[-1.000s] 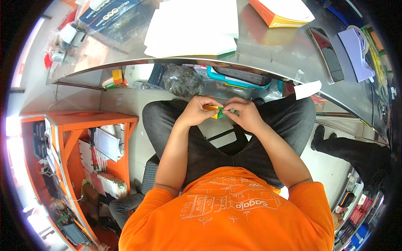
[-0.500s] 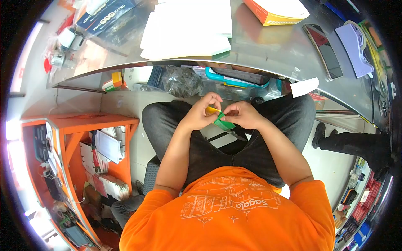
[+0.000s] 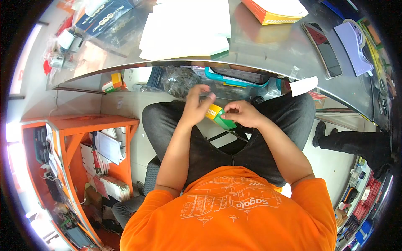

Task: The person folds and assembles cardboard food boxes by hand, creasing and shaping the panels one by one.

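Over my lap, a green and yellow paper food tray (image 3: 223, 120) is tilted, its yellow dotted side toward the left. My right hand (image 3: 243, 113) pinches its upper edge between thumb and fingers. My left hand (image 3: 197, 104) is off the tray, just to its left, with fingers apart and nothing in them. On the metal table (image 3: 268, 50) ahead lie a stack of white paper sheets (image 3: 184, 31) and an orange and yellow paper food tray (image 3: 274, 11).
A phone (image 3: 321, 49) and a lilac tape dispenser (image 3: 351, 48) lie at the table's right. A white paper slip (image 3: 304, 86) hangs over its front edge. An orange shelf unit (image 3: 79, 121) stands at my left. Another person's leg (image 3: 351, 144) shows at right.
My left hand has let go of the tray and moved up and left, its fingers opening. My right hand keeps its pinch, and more of the yellow side now shows.
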`<state>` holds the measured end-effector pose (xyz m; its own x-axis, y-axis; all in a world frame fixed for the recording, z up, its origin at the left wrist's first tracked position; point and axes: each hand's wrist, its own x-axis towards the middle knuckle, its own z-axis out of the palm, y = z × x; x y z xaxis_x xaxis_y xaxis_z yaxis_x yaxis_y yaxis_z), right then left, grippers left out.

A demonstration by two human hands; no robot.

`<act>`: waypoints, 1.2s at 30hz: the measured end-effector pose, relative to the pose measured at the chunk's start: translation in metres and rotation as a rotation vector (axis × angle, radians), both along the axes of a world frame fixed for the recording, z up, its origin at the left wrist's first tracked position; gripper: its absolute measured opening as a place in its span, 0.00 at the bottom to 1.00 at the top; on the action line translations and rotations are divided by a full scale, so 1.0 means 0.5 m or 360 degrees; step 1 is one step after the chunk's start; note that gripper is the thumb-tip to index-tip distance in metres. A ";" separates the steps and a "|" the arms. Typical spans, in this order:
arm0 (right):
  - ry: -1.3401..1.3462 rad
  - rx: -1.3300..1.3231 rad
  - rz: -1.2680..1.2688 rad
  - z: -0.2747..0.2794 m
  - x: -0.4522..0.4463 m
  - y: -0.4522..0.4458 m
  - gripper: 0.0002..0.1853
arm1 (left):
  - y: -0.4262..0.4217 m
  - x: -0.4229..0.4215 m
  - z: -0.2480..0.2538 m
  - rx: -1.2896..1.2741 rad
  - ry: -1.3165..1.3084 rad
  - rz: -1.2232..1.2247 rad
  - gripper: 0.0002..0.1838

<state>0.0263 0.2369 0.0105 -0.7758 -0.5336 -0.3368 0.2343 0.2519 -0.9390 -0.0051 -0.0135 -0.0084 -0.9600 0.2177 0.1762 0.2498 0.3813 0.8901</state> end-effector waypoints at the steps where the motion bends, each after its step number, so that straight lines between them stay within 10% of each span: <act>1: -0.0019 0.0002 -0.0034 0.012 -0.002 -0.003 0.14 | 0.001 -0.004 -0.002 -0.0021 -0.0030 0.0295 0.25; 8: -0.0070 0.0069 -0.0080 0.090 0.008 -0.012 0.12 | -0.027 -0.018 0.036 0.0665 -0.1672 0.0375 0.53; 15: 0.0619 0.0060 0.0221 0.046 0.020 0.005 0.09 | -0.066 -0.032 -0.015 0.1191 -0.1620 0.0193 0.40; 23: 0.1019 0.0618 0.0087 -0.001 0.025 0.022 0.11 | -0.023 0.001 0.015 0.0532 -0.1045 0.0158 0.43; 36: 0.0281 0.0469 -0.0527 -0.029 0.010 0.004 0.18 | 0.076 0.060 0.059 0.0470 -0.0794 -0.0567 0.46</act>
